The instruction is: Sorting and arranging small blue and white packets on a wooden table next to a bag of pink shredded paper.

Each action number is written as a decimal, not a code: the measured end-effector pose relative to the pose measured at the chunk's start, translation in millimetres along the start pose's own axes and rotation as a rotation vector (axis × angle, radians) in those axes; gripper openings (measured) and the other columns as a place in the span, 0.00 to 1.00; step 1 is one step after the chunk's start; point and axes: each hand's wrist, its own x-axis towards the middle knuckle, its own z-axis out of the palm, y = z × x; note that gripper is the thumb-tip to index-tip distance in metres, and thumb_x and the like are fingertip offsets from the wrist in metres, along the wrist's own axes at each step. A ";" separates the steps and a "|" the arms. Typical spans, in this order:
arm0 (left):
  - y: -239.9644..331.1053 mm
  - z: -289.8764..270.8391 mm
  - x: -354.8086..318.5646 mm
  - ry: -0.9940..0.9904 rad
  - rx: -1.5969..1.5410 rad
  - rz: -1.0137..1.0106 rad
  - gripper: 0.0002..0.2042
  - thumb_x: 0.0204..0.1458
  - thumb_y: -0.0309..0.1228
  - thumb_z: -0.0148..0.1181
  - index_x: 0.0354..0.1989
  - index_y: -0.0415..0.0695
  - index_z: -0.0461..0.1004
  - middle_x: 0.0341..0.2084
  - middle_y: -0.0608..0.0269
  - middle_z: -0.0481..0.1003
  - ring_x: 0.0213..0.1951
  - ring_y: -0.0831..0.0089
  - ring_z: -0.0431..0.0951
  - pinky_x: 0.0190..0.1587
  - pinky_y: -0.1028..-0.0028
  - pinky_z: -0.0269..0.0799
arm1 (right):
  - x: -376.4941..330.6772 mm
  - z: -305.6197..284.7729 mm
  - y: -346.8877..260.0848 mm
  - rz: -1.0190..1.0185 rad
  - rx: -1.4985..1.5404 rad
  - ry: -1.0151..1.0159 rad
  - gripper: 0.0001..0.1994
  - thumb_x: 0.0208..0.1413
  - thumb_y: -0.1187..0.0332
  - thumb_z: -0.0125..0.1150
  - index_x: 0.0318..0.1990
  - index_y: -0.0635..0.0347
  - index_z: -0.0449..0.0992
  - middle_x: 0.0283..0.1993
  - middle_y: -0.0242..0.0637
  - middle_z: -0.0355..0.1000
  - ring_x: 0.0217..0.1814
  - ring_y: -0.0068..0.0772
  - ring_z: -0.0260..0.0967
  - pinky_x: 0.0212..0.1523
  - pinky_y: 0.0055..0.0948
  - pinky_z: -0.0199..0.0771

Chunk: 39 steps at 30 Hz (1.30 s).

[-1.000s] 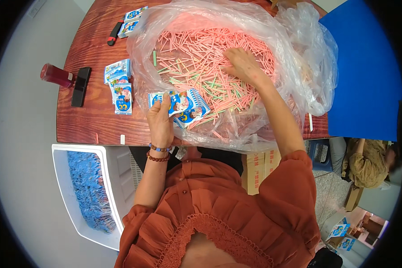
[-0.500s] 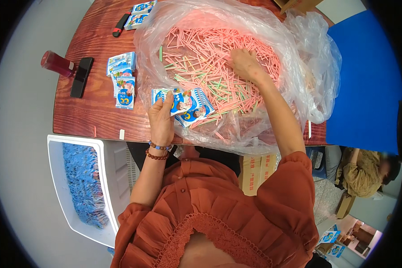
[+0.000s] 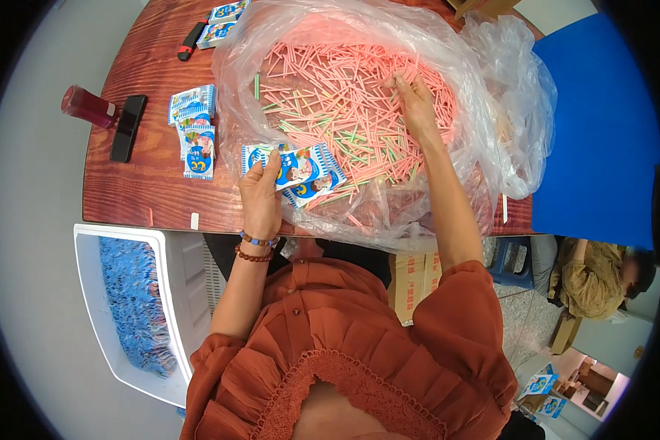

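Wooden table [image 3: 125, 187]: its reddish, striped top is running beneath the whole spread, with a blue panel [image 3: 594, 132] standing off to the right.
Plastic bag [image 3: 521, 88]: it is lying open on the table, its crumpled film ringing a loose heap of pink sticks [image 3: 308, 103], some green ones showing among them.
Right hand [image 3: 418, 108]: it is tilting up out of the flatter pose of half a second ago, fingers bending half closed over the heap's right side (whether a stick is sitting between the fingertips, I cannot tell); it now seems to be picking rather than sweeping.
Left hand [image 3: 260, 194]: it is keeping its place, thumb pressing firmly onto fanned blue-and-white packets [image 3: 308, 165] above the bag's near-left edge.
Loose packets [image 3: 198, 150]: they are overlapping in a pile left of the bag, near a dark phone [image 3: 128, 128] and a red bottle [image 3: 88, 106].
White bin [image 3: 187, 268]: it is standing below the table's near-left edge, holding many blue packets.
In the way: fanned packets are hiding some sticks, and loose film is bunching along the near side.
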 end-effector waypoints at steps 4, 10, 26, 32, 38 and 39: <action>0.2 1.6 -1.7 -0.023 0.004 -0.010 0.06 0.59 0.31 0.57 0.32 0.44 0.77 0.27 0.73 0.76 0.28 0.89 0.71 0.30 0.83 0.66 | -16.0 4.8 8.6 -0.096 -0.407 0.032 0.09 0.65 0.65 0.47 0.41 0.62 0.68 0.36 0.35 0.71 0.47 0.32 0.69 0.50 0.30 0.66; 0.6 5.2 -3.6 -0.025 0.021 -0.017 0.06 0.59 0.30 0.57 0.33 0.44 0.77 0.27 0.73 0.76 0.28 0.88 0.72 0.29 0.83 0.67 | -16.7 0.3 6.9 -0.097 -0.483 0.035 0.12 0.64 0.62 0.48 0.41 0.63 0.68 0.36 0.38 0.72 0.40 0.31 0.70 0.46 0.31 0.68; -4.9 -4.8 0.9 -0.060 0.014 0.005 0.07 0.59 0.30 0.56 0.36 0.41 0.78 0.32 0.69 0.78 0.31 0.85 0.74 0.35 0.80 0.70 | 21.4 37.2 7.7 -0.224 -1.355 -0.399 0.13 0.59 0.68 0.47 0.42 0.73 0.67 0.37 0.61 0.72 0.41 0.57 0.71 0.43 0.45 0.71; -2.6 -3.2 -1.9 -0.048 -0.023 0.015 0.06 0.58 0.29 0.57 0.36 0.40 0.78 0.31 0.68 0.79 0.31 0.86 0.75 0.35 0.81 0.70 | 19.3 10.1 4.7 -0.058 -0.532 -0.321 0.12 0.64 0.67 0.46 0.44 0.69 0.70 0.38 0.44 0.74 0.40 0.39 0.72 0.46 0.33 0.72; -5.2 -4.9 0.3 -0.058 -0.024 -0.034 0.07 0.59 0.32 0.57 0.36 0.42 0.77 0.32 0.68 0.79 0.33 0.82 0.76 0.37 0.77 0.72 | 1.9 10.2 9.3 0.306 0.571 -0.147 0.08 0.63 0.71 0.49 0.43 0.66 0.70 0.36 0.39 0.73 0.41 0.32 0.72 0.53 0.39 0.73; -6.0 -4.2 1.6 -0.076 -0.010 -0.049 0.08 0.59 0.34 0.56 0.35 0.44 0.77 0.32 0.67 0.79 0.34 0.80 0.77 0.38 0.75 0.72 | 1.3 9.9 11.9 0.261 0.646 -0.163 0.07 0.64 0.71 0.48 0.43 0.66 0.69 0.36 0.40 0.73 0.41 0.33 0.72 0.55 0.43 0.72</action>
